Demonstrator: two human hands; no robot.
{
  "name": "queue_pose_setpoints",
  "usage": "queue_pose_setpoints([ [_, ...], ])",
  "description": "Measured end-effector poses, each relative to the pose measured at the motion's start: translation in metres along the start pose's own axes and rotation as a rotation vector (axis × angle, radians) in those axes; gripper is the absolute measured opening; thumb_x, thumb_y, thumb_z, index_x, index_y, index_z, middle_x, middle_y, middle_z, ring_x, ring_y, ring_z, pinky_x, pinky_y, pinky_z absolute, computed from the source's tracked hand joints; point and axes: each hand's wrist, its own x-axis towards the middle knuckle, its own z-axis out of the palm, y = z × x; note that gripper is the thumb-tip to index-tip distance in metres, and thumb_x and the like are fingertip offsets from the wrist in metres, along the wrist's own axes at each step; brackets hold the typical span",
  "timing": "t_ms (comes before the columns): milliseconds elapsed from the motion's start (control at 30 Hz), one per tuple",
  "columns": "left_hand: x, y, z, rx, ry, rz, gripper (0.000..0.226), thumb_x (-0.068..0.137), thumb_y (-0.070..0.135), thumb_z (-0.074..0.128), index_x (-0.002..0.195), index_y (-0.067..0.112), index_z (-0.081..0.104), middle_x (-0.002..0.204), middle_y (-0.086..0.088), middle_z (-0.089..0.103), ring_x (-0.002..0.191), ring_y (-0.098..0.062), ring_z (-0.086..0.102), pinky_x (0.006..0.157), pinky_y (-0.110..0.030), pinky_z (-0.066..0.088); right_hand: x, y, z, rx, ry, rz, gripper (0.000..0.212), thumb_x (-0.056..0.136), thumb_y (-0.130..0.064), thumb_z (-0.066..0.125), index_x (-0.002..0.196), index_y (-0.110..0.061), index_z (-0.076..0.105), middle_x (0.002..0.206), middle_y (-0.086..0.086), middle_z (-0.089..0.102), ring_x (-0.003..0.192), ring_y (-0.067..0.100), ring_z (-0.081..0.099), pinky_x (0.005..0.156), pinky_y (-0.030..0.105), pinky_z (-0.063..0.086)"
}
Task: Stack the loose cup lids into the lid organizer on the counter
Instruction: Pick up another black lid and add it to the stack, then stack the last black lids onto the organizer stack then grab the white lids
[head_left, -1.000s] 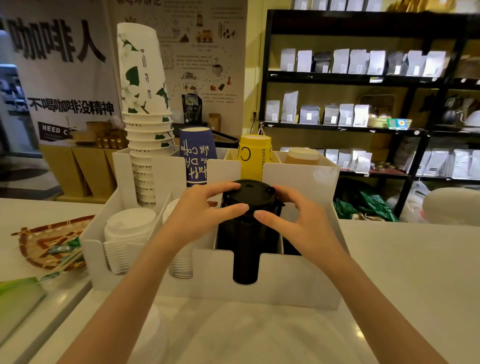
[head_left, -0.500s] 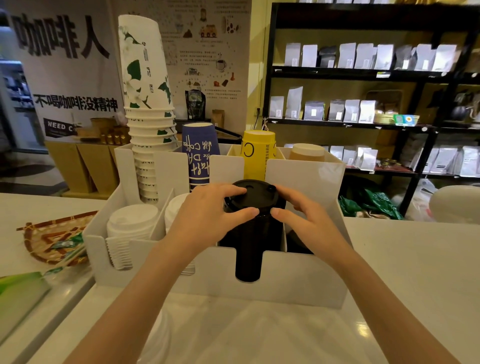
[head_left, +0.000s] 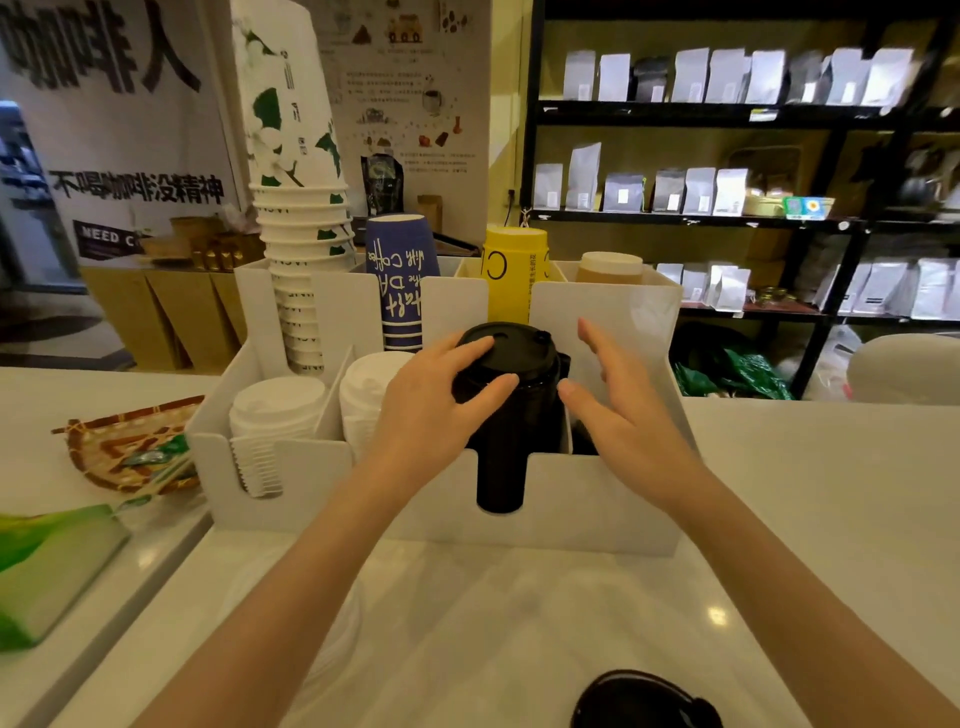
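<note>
A white lid organizer (head_left: 587, 499) stands on the counter in front of me. A tall stack of black lids (head_left: 511, 415) fills its third front slot. My left hand (head_left: 431, 410) rests on the top lid, thumb and fingers curled over its rim. My right hand (head_left: 618, 410) hovers just right of the stack, fingers spread, touching nothing. Two stacks of white lids (head_left: 278, 410) sit in the left slots. Loose black lids (head_left: 644, 699) lie at the bottom edge of the view. A stack of white lids (head_left: 332, 629) sits under my left forearm, partly hidden.
Stacked paper cups (head_left: 296, 218), a blue cup stack (head_left: 400, 291), a yellow cup stack (head_left: 514, 275) and a tan one fill the organizer's rear slots. A woven tray (head_left: 119, 447) and a green packet (head_left: 47, 566) lie at the left. Dark shelves of bags stand behind.
My right hand has let go of the black lid stack and moved off to the right, fingers spread. My left hand stays on top. The view has tilted down, showing loose black lids.
</note>
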Motion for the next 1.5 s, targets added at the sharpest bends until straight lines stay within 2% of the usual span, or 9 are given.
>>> queue_pose_setpoints([
  [200,-0.015,-0.006,0.021,0.075,-0.009,0.006,0.055,0.091,0.036,0.035,0.14,0.018,0.018,0.153,-0.005,0.019,0.14,-0.017,0.015,0.11,-0.023,0.01,-0.052,0.001,-0.013,-0.05,0.057,-0.097,0.05,0.089,-0.026,0.048,0.135,-0.029,0.031,0.133,-0.013,0.042,0.122,-0.003,0.036,0.092,0.002,0.031],
  [433,-0.027,-0.005,0.025,0.071,-0.063,0.012,0.065,0.093,0.035,0.03,0.141,0.014,-0.008,0.155,-0.004,-0.008,0.141,-0.012,-0.007,0.105,-0.012,-0.006,-0.131,0.027,-0.031,-0.122,-0.362,0.109,0.064,0.071,-0.059,0.057,0.129,-0.051,0.031,0.134,-0.027,0.039,0.121,-0.011,0.036,0.101,0.019,0.035],
  [633,-0.057,-0.001,0.027,0.113,-0.128,-0.009,0.068,0.091,0.041,0.031,0.141,0.018,-0.009,0.154,-0.004,-0.015,0.142,-0.018,-0.009,0.117,-0.032,0.003,-0.164,0.032,-0.038,-0.148,-0.599,0.272,0.078,0.056,-0.052,0.076,0.123,-0.049,0.036,0.131,-0.023,0.035,0.12,-0.005,0.035,0.097,0.015,0.033],
  [733,-0.082,0.007,0.026,0.098,-0.205,0.012,0.067,0.091,0.041,0.031,0.14,0.022,-0.01,0.153,0.0,-0.019,0.139,-0.009,-0.013,0.11,-0.023,-0.004,-0.169,0.031,-0.038,-0.127,-0.613,0.292,0.081,0.052,-0.049,0.079,0.123,-0.045,0.039,0.13,-0.02,0.036,0.122,-0.001,0.037,0.103,0.021,0.036],
  [933,-0.139,0.028,0.022,-0.071,-0.54,-0.011,0.07,0.079,0.057,0.025,0.141,0.031,0.005,0.154,0.012,0.004,0.138,0.001,0.003,0.11,-0.019,0.004,-0.172,0.029,-0.04,-0.106,-0.62,0.32,0.083,0.051,-0.039,0.083,0.12,-0.049,0.039,0.129,-0.023,0.036,0.121,-0.005,0.037,0.103,0.017,0.035],
  [1033,-0.157,0.033,0.018,-0.105,-0.745,-0.027,0.071,0.077,0.061,0.033,0.139,0.034,0.015,0.151,0.016,0.016,0.134,0.004,0.014,0.109,-0.017,0.011,-0.173,0.017,-0.041,-0.033,-0.593,0.296,0.064,0.057,-0.023,0.084,0.102,-0.051,0.047,0.115,-0.028,0.044,0.108,-0.017,0.04,0.087,0.001,0.037],
  [1133,-0.164,0.035,0.016,-0.09,-0.877,0.018,0.075,0.074,0.062,0.05,0.137,0.034,0.021,0.147,0.016,0.025,0.13,0.004,0.023,0.108,-0.018,0.02,-0.175,0.006,-0.042,0.027,-0.569,0.263,0.053,0.06,-0.01,0.081,0.093,-0.04,0.053,0.098,-0.022,0.052,0.088,-0.023,0.047,0.075,-0.001,0.04],
  [1300,-0.164,0.036,0.018,-0.058,-0.845,0.085,0.091,0.059,0.057,0.071,0.135,0.032,0.026,0.136,0.018,0.036,0.122,0.004,0.035,0.104,-0.017,0.03,-0.176,0.007,-0.04,0.03,-0.493,0.258,0.055,0.056,-0.018,0.084,0.091,-0.047,0.053,0.1,-0.027,0.055,0.095,-0.02,0.048,0.076,0.0,0.04],
  [1500,-0.151,0.033,0.023,-0.206,-0.769,-0.047,0.093,0.05,0.04,0.083,0.131,0.032,0.036,0.126,0.015,0.049,0.114,0.001,0.046,0.094,-0.011,0.04,-0.169,0.017,-0.03,-0.029,-0.371,0.262,0.063,0.052,-0.038,0.084,0.106,-0.046,0.052,0.11,-0.025,0.056,0.102,-0.012,0.048,0.088,0.016,0.043],
])
